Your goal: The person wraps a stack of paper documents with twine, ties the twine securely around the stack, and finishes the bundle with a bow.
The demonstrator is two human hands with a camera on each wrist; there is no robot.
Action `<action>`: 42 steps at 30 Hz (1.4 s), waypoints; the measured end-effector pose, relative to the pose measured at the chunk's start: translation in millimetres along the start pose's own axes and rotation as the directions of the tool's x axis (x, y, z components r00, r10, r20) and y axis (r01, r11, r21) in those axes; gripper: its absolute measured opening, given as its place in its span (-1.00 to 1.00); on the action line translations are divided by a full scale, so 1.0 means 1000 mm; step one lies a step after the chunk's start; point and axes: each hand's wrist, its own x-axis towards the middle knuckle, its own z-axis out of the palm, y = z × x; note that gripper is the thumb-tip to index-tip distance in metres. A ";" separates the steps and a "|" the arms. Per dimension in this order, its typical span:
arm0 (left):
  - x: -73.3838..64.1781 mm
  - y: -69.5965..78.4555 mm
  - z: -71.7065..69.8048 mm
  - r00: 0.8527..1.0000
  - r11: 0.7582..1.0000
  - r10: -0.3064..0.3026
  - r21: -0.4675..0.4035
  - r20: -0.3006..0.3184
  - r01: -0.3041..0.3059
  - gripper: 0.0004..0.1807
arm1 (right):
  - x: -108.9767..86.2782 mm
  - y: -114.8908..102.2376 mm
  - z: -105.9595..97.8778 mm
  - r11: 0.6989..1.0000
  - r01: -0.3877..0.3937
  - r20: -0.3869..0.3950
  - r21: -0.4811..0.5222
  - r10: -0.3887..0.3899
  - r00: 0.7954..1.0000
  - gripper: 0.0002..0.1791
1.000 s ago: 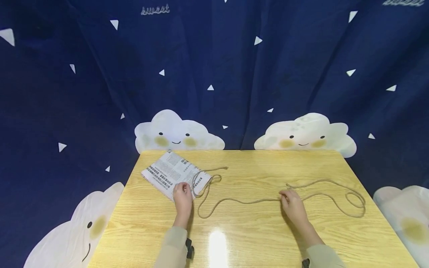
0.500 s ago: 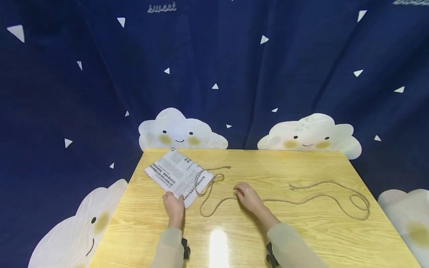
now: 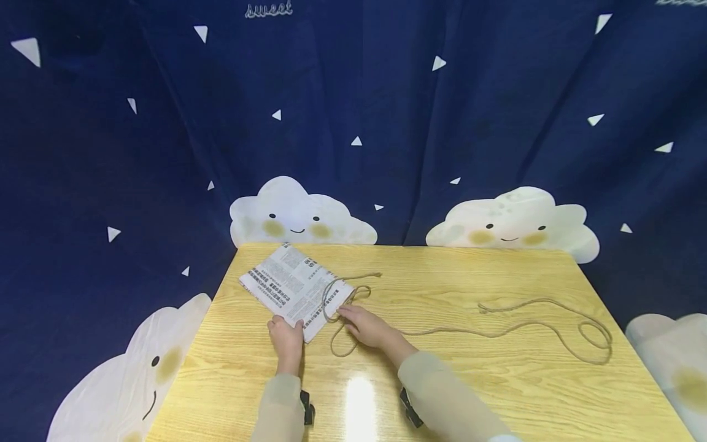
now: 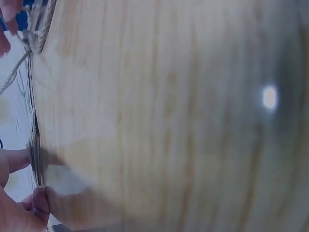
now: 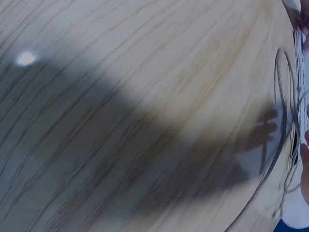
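Note:
A folded newspaper (image 3: 293, 285) lies on the table at the left. My left hand (image 3: 287, 344) grips its near edge; in the left wrist view, thumb and finger sit on either side of the folded layers (image 4: 35, 152). A thin tan rope (image 3: 488, 336) loops over the newspaper's right corner and trails across the table. My right hand (image 3: 372, 333) reaches over the rope at that corner, fingertips right at the newspaper's edge. In the right wrist view, only a few fingertips show at the right border, beside a loop of rope (image 5: 280, 145).
The wood-grain table (image 3: 497, 393) ends at a dark blue curtain (image 3: 397, 123) printed with clouds and triangles. The rope's far end curls in a loop near the table's right side. A bright reflection shows on the near table surface.
My right hand has moved left along the rope from mid-table to the newspaper's corner. My left hand has shifted from on top of the newspaper to its near edge.

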 end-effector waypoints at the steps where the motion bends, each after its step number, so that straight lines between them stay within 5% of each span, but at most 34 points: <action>1: 0.000 0.000 0.000 1.000 1.000 0.001 -0.004 -0.004 -0.001 -0.44 | 0.002 -0.003 0.002 1.000 0.006 0.014 -0.003 -0.006 1.000 -0.53; 11: -0.001 0.003 -0.004 0.999 1.000 -0.014 -0.012 0.042 0.015 -0.44 | 0.013 -0.019 0.012 0.996 0.063 0.065 -0.060 -0.059 0.996 -0.50; 20: 0.001 0.001 -0.002 0.998 1.000 -0.011 -0.012 0.060 0.011 -0.47 | 0.012 -0.014 0.019 0.989 -0.014 0.076 -0.147 0.026 0.997 -0.45; 25: 0.001 0.000 -0.003 0.998 1.000 -0.010 -0.008 0.057 0.010 -0.46 | 0.011 -0.004 0.020 0.980 -0.113 0.019 -0.163 0.117 0.993 -0.39; 34: 0.000 0.001 -0.004 0.997 1.000 -0.013 -0.012 0.081 0.014 -0.49 | 0.014 0.008 0.010 0.939 -0.344 -0.005 0.003 0.344 0.939 -0.29; 42: 0.001 0.001 -0.004 0.996 1.000 -0.023 -0.011 0.085 0.024 -0.47 | 0.015 0.013 0.009 0.908 -0.419 0.012 0.006 0.419 0.908 -0.35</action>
